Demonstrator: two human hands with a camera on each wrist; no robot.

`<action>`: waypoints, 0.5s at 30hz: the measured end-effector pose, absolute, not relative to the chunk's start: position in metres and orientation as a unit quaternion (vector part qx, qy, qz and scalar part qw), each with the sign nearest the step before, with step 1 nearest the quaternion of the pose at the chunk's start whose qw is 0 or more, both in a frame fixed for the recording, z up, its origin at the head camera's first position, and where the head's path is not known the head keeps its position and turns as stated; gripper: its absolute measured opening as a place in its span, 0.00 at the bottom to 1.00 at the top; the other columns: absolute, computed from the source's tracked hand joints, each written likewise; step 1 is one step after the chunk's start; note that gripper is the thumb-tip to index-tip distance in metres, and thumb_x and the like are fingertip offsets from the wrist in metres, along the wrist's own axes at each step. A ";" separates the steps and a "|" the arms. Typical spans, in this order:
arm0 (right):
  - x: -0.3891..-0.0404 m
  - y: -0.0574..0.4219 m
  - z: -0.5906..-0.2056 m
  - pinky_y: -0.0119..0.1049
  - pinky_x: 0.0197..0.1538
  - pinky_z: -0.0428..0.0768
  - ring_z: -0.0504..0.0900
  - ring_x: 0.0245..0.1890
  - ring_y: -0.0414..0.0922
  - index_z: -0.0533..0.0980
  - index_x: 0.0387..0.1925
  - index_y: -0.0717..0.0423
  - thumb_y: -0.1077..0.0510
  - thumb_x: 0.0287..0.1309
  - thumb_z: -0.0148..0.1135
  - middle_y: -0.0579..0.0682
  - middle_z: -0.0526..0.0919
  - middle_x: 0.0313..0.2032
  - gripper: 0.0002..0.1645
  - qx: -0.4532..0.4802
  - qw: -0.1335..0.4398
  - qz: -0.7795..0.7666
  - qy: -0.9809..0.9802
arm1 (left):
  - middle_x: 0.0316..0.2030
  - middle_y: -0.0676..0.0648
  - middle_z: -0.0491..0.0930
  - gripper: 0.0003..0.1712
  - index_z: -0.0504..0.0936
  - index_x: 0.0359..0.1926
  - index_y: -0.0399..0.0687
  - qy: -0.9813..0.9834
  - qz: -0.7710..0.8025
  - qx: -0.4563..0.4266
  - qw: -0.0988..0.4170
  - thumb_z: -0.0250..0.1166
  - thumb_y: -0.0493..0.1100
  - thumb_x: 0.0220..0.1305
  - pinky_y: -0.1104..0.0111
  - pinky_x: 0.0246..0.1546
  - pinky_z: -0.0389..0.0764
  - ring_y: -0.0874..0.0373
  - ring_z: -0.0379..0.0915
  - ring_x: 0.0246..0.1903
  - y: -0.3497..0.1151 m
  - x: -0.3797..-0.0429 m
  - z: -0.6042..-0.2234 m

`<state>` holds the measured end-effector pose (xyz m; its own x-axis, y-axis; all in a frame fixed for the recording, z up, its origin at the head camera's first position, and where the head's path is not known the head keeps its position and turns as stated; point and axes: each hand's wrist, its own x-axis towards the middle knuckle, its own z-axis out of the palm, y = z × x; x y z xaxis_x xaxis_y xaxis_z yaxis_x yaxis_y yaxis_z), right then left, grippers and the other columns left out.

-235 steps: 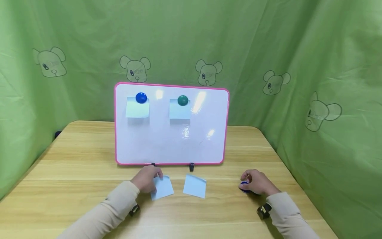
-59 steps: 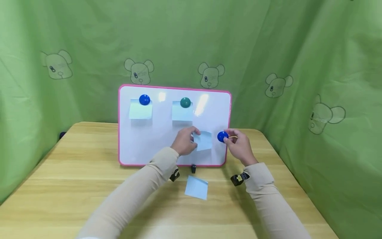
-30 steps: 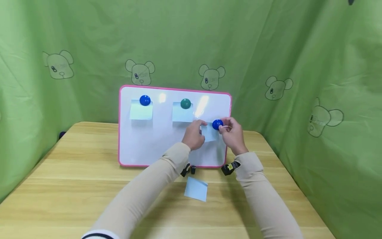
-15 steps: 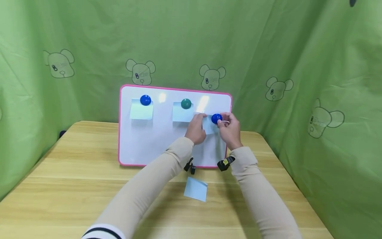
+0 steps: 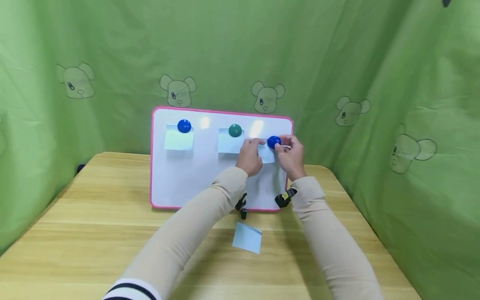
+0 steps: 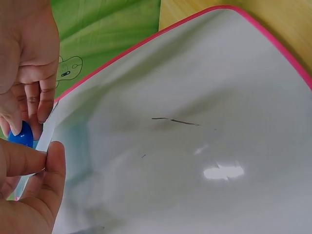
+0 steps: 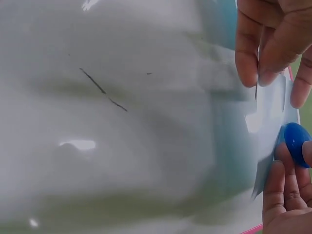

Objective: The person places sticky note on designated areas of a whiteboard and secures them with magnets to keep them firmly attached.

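Note:
My left hand [image 5: 250,158] pinches the left edge of a pale blue sticky note [image 5: 267,156] in front of the right part of the pink-framed whiteboard [image 5: 198,177]. Thumb and finger meet on its edge in the left wrist view. My right hand [image 5: 293,156] holds a round blue magnet [image 5: 274,142] between thumb and fingers, over the note's top right corner. In the right wrist view the note [image 7: 269,131] stands out from the board's glossy surface, the magnet [image 7: 295,144] beside it.
Two sticky notes hang on the board's upper part, the left note [image 5: 179,141] under a blue magnet [image 5: 184,126], the other note [image 5: 228,143] under a green magnet [image 5: 235,130]. Another note [image 5: 247,238] lies on the wooden table [image 5: 93,233], before a black stand foot [image 5: 243,214].
The left hand has taken a note from the table to the board, and the right hand has brought the blue magnet from the table's right. Lately both have risen up the board together.

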<state>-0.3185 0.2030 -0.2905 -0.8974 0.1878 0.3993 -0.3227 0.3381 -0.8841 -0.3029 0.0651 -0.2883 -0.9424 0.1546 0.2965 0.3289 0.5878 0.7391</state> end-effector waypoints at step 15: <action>-0.333 0.195 -0.284 0.33 0.50 0.79 0.76 0.44 0.47 0.74 0.52 0.62 0.67 0.61 0.60 0.56 0.76 0.45 0.16 0.003 0.219 0.576 -0.787 | 0.66 0.45 0.64 0.36 0.66 0.68 0.44 -0.904 -0.401 -0.129 0.078 0.62 0.27 0.58 0.66 0.66 0.61 0.54 0.59 0.66 0.064 -0.309 -0.283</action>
<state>-0.3332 0.1952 -0.2835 -0.9041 0.2478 0.3481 -0.2567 0.3362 -0.9061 -0.3092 0.0644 -0.2827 -0.9547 0.1702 0.2440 0.2951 0.6457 0.7043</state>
